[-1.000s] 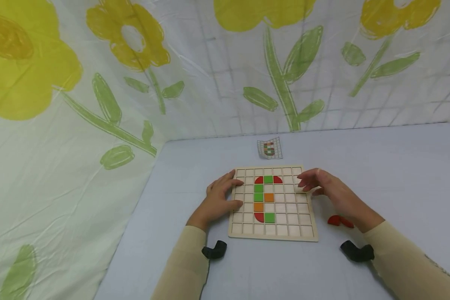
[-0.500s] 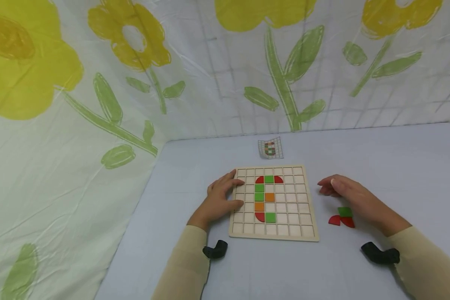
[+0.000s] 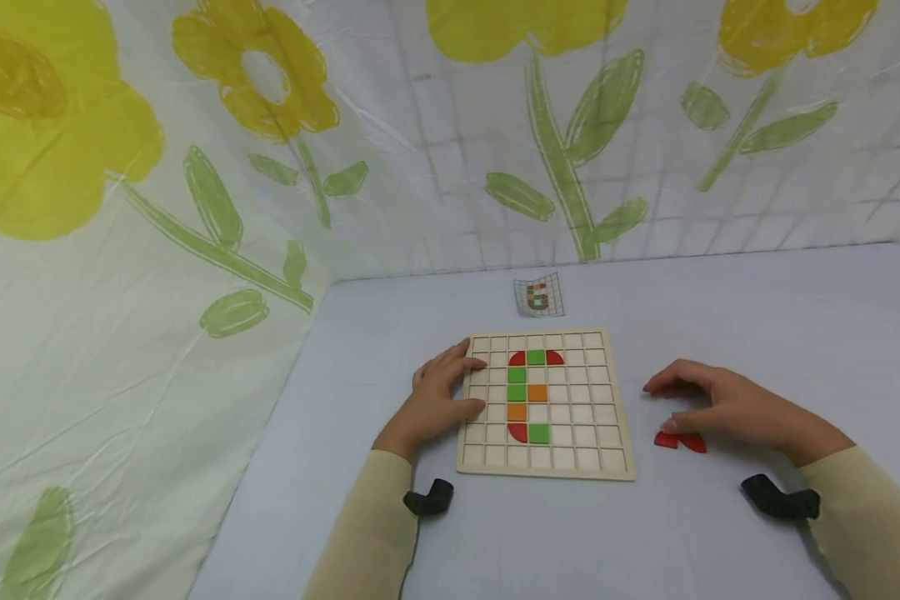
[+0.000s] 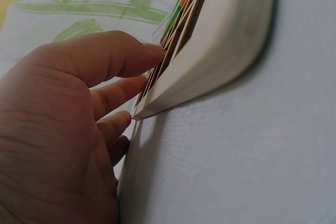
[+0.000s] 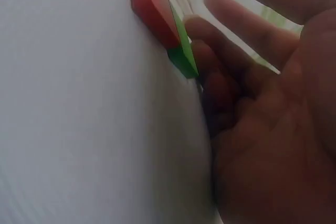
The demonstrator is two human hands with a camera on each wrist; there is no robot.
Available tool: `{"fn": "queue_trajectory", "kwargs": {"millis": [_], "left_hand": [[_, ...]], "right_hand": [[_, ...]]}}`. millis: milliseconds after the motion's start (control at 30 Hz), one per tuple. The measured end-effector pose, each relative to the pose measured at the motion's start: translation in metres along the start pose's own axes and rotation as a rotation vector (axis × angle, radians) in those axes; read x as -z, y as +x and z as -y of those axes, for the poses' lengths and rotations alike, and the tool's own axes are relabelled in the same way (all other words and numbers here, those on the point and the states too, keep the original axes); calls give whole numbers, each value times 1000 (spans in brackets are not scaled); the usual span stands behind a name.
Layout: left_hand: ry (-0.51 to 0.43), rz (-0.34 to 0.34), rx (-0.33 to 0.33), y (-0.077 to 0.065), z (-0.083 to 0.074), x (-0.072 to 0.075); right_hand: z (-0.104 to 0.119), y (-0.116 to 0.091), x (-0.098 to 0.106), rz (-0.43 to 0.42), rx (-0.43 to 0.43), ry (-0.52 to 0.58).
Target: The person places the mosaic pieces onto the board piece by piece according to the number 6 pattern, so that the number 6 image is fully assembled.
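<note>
A wooden grid board (image 3: 581, 458) lies on the table, with red quarter-round, green square and orange square tiles in its middle-left cells. My left hand (image 3: 438, 404) rests at the board's left edge, thumb and fingertips over the rim; the left wrist view shows the thumb (image 4: 126, 53) on top of the frame. Right of the board, my right hand (image 3: 735, 412) hovers with spread, bent fingers over a small group of loose tiles. Two red quarter-round tiles (image 3: 665, 440) show beneath its thumb. A green tile (image 5: 184, 61) beside a red one (image 5: 156, 11) appears in the right wrist view, mostly hidden from the head view.
A small, slightly curled pattern card (image 3: 538, 296) with a coloured figure on a grid lies behind the board. A white sheet with painted flowers (image 3: 562, 167) hangs at the table's back and left. Black wrist devices (image 3: 780, 500) sit at both sleeves.
My right hand has moved away from the board's right edge, rightward and toward me, and now has its thumb over the loose tiles. The left hand stays at the board.
</note>
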State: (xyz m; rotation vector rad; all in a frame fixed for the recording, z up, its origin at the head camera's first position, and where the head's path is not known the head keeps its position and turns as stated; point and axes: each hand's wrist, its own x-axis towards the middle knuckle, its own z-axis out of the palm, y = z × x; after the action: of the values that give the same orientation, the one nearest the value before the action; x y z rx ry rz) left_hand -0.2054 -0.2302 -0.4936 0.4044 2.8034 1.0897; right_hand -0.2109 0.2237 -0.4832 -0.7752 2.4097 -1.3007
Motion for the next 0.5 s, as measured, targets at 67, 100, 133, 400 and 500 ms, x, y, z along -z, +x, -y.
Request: {"fn": "queue_trajectory", "kwargs": {"millis": [67,100,133,400,500], "left_hand": [[2,-1,-1,0,0,0],[4,0,2,0,0,0],[3,0,3,0,0,0],[-12,-3,10,-1,-3,0],[-13,-5,8,-1,-4,0]], "right_hand": [[0,-1,2,40,6,-12],[-1,-1,2,62,21,-19],[-1,-1,3,82,44,-21],[-1,1,-2,114,139,-8],[1,2,-4,113,119,43]]}}
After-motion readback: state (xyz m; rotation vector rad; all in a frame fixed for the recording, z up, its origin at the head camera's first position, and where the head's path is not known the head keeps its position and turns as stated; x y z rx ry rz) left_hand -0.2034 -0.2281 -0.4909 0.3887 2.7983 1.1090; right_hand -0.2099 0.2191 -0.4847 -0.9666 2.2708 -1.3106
